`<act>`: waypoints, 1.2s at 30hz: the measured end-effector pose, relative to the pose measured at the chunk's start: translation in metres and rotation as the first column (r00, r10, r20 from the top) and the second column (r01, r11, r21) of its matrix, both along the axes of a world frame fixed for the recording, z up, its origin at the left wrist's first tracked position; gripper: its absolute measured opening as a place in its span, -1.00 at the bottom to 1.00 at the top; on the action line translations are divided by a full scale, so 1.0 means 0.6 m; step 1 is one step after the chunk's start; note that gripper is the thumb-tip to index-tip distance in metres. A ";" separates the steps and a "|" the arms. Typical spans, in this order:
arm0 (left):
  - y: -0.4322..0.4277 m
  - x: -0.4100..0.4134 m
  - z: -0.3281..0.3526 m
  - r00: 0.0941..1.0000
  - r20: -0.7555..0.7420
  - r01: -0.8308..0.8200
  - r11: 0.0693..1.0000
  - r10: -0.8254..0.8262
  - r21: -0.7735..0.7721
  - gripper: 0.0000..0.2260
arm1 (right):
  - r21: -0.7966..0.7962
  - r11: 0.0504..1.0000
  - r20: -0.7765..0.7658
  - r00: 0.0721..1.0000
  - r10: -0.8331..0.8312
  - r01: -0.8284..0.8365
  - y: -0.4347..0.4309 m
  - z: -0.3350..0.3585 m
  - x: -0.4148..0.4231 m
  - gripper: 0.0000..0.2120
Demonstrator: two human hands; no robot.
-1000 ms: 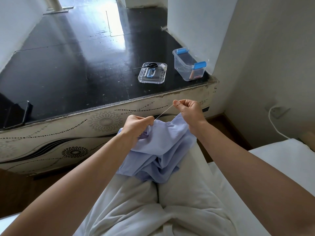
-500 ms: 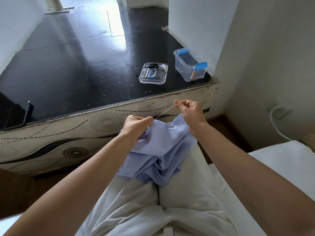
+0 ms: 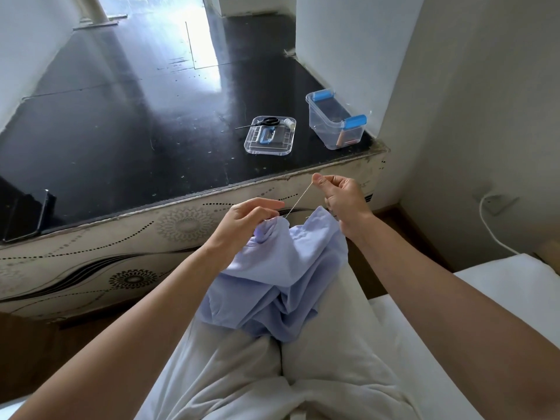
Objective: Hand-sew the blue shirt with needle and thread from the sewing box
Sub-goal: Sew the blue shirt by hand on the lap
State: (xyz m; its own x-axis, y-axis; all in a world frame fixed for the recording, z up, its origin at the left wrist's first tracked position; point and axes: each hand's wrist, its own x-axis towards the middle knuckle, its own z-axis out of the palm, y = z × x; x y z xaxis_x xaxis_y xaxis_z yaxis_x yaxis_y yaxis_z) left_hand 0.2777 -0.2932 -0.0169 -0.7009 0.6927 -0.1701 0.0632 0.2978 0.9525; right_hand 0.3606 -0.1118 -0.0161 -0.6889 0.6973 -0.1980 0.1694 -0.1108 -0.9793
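The light blue shirt (image 3: 285, 277) lies bunched on my lap. My left hand (image 3: 245, 221) pinches a raised fold of it near the top edge. My right hand (image 3: 342, 197) is up and to the right, pinching a pale thread (image 3: 298, 200) that runs taut from the fold to my fingertips. The needle itself is too small to make out. On the black tabletop stand the clear sewing box (image 3: 335, 124) with blue clips and its clear lid (image 3: 269, 139), which carries black scissors (image 3: 263, 122) and a small white spool (image 3: 289, 124).
The black table (image 3: 121, 131) with a patterned cream side panel stands in front of my knees. A dark phone (image 3: 28, 215) leans at its left edge. A white cable (image 3: 491, 228) hangs by the wall on the right. I sit on white bedding (image 3: 500, 298).
My right hand has drawn the thread up and away to the right, so the strand is longer and steeper. My left hand's fingers have shifted on the fold.
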 end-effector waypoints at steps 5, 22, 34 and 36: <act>0.030 -0.023 -0.018 0.934 -0.352 0.061 0.998 -0.068 -0.031 -0.83 | 0.014 0.999 0.001 0.999 0.039 -0.039 0.011 0.011 -0.020 -0.80; 0.099 -0.136 -0.025 0.979 -0.178 -0.115 0.990 0.098 -0.085 -0.90 | -0.029 0.999 0.265 0.963 0.040 -0.033 0.099 -0.041 -0.120 -0.73; 0.164 -0.252 -0.053 0.967 0.074 -0.234 0.963 0.245 -0.131 -0.94 | 0.068 0.972 0.354 0.916 0.186 -0.224 0.168 -0.066 -0.273 -0.83; 0.174 -0.271 -0.055 0.949 0.138 -0.264 0.954 0.284 -0.143 -0.94 | 0.084 0.968 0.358 0.914 0.191 -0.235 0.181 -0.074 -0.296 -0.83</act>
State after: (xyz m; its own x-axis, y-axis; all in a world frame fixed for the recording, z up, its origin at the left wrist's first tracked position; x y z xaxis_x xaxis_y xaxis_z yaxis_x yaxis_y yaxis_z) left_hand 0.1152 -0.1886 -0.0497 -0.8191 0.4449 -0.3621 -0.1825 0.3964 0.8998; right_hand 0.1833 -0.0029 -0.0607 -0.7278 0.5756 -0.3727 0.5051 0.0824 -0.8591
